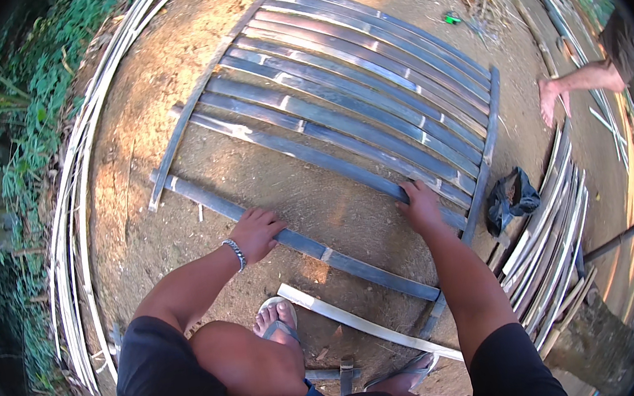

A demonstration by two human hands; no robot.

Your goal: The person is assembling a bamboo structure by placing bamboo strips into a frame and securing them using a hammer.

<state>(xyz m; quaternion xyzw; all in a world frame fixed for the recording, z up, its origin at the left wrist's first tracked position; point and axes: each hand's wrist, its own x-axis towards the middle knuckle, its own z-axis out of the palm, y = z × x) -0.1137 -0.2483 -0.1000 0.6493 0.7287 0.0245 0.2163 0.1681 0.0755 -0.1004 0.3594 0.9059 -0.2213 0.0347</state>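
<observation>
Much of the frame looks laid out — a row of dark slats [377, 106] spans the ground [133, 217] between a left rail [172, 146] and a right rail [489, 146] — but the near part seems unfinished, with a wide gap before the nearest slat [363, 268]. The left hand [260, 231] lies over that slat, the right hand [421, 206] bends its fingers onto the next one beyond (I cannot tell whether either grips). Whether anything is fastened doesn't show.

Warm sunlight dapples the dirt ground [124, 160]; slats [285, 103] carry a cool sheen.
Foliage [17, 98] sits dim; fisheye edges curve into black.
</observation>
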